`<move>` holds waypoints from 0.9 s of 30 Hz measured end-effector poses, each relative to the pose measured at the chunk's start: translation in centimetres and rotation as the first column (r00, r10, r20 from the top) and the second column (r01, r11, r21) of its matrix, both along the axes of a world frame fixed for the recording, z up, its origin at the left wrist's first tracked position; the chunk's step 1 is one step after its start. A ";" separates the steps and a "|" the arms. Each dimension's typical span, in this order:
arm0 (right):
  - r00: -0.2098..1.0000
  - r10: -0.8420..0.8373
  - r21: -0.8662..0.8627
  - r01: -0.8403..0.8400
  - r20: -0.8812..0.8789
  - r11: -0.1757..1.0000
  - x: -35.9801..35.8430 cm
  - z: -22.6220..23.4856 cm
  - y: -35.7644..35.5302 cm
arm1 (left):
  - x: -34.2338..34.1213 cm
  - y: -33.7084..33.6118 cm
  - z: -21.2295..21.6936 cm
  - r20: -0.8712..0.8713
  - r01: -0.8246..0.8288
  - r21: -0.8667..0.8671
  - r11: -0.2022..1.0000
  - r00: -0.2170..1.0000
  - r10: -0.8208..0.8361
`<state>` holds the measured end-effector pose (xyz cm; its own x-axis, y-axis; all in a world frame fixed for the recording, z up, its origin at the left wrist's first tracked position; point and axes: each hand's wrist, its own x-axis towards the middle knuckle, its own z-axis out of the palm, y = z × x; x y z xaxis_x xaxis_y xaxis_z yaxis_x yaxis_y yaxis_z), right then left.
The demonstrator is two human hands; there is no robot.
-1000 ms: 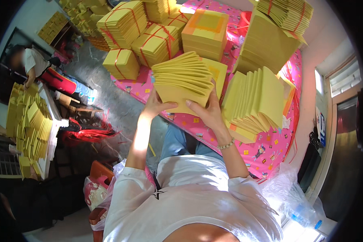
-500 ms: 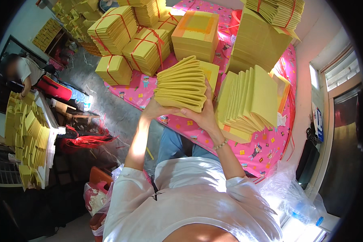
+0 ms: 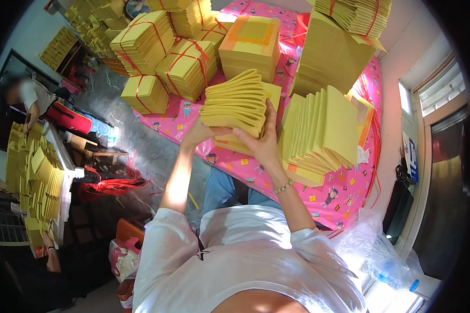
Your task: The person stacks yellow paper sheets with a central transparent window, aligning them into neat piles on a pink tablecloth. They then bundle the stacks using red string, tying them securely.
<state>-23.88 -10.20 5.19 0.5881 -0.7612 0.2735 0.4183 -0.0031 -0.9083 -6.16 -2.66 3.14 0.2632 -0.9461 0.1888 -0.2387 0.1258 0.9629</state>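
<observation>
**Head view: paper stack (image 3: 233,99) gripped between left hand (image 3: 199,134) and right hand (image 3: 262,148)**

Far left of the hands, a co-worker's hand (image 3: 33,115) is at the yellow piles (image 3: 43,169) on a white table (image 3: 64,204). At the table's near end, a second person's forearm (image 3: 53,259) now shows, where half a second ago little more than fingertips did. Red strings (image 3: 107,183) hang between table and left hand. Beyond the left hand, yellow bundles (image 3: 185,70) are tied with red. The left hand clamps the stack's lower left, thumb across its near side. The stack is raised over the pink cloth (image 3: 347,207); its folds lie closer together than in the earlier, wider fan. The right hand clamps the right side, fingers along the edge, a bracelet (image 3: 283,187) at its wrist. Just right of it stands a loose stack (image 3: 318,130) of folded yellow paper.
</observation>
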 end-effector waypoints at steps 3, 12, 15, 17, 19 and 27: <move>0.999 -0.046 -0.089 0.048 0.025 0.995 -0.7 0.8 -0.2 | 0.0 0.3 -0.2 -0.005 0.005 0.056 0.998 1.000 -0.004; 0.998 -0.062 0.135 0.063 -0.012 0.989 0.0 3.9 -0.5 | -0.7 0.5 0.5 -0.058 -0.023 0.092 0.995 0.998 0.028; 0.993 -0.091 0.128 0.101 -0.081 0.987 0.1 4.1 -0.4 | -0.7 0.7 0.7 -0.058 0.005 0.070 0.998 0.998 -0.001; 0.986 -0.104 0.120 0.119 -0.126 0.986 0.2 4.4 -0.2 | -0.5 0.8 0.4 -0.052 0.001 0.098 0.995 0.999 0.005; 0.974 -0.126 0.068 0.141 -0.188 0.988 0.0 4.6 -0.1 | -0.5 0.9 0.2 -0.049 -0.004 0.108 0.994 0.999 0.009; 0.960 -0.138 -0.053 0.129 -0.243 0.990 -0.2 4.1 -0.9 | -0.7 0.8 0.6 -0.158 0.008 0.167 0.986 0.987 0.019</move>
